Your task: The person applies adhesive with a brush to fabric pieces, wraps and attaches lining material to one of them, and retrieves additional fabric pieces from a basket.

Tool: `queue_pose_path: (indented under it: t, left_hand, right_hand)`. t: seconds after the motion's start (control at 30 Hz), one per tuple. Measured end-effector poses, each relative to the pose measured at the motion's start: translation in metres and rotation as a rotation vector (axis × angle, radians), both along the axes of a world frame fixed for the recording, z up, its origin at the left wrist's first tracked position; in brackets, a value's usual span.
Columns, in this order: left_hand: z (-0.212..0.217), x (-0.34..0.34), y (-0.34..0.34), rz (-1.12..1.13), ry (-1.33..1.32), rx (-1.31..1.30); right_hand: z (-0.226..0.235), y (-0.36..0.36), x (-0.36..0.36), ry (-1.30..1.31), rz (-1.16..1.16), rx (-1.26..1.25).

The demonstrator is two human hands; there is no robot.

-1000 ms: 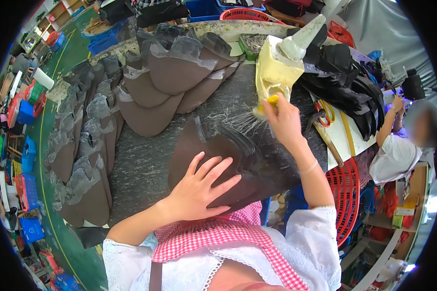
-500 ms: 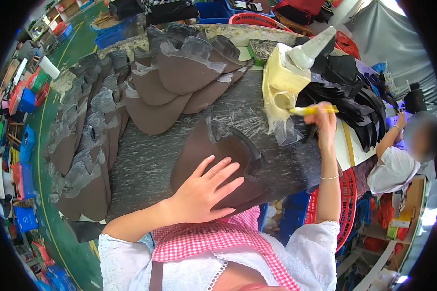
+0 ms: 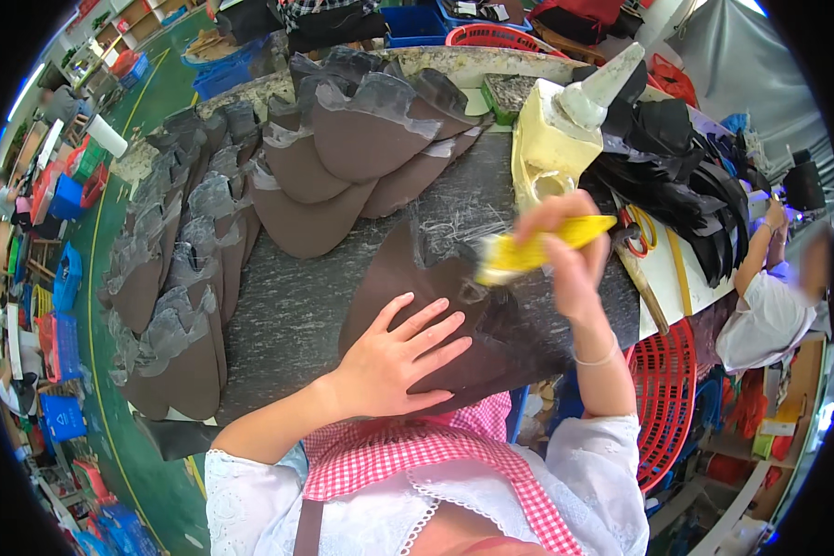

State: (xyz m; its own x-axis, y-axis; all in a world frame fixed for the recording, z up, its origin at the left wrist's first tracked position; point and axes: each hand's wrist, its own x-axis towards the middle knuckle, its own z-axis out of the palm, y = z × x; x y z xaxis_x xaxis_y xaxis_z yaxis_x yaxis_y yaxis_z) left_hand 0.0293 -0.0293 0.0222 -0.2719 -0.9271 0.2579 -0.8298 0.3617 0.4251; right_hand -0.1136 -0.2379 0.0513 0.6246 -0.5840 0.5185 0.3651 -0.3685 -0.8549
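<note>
Right hand grips brush, left hand splayed on brown piece; cream container contents unclear

Bright light, yellow brush blurred

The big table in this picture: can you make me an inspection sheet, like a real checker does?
Surface: dark worktop, streaked with pale marks.
Job's things: yellow brush, blurred, over a brown piece; pale yellow container beyond.
Clutter: overlapping brown pieces at left and back; black pieces heaped at right.
Hands: left hand spread flat on the brown piece; right hand gripping the yellow brush.
Cables: nothing seen.
Surroundings: red basket at right, green floor at left, co-worker in a white top.
</note>
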Motion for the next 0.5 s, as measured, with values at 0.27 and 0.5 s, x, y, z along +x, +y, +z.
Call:
queue_pose_path:
  t: [0.27,0.5]
  left_hand:
    - [-0.002,0.002,-0.001,0.003,0.021,-0.024]
    - [-0.005,0.007,0.001,0.01,0.049,-0.056]
  right_hand:
    - [-0.031,0.028,-0.051,0.194,-0.123,0.287]
    - [-0.006,0.01,-0.024,0.459,-0.387,0.233]
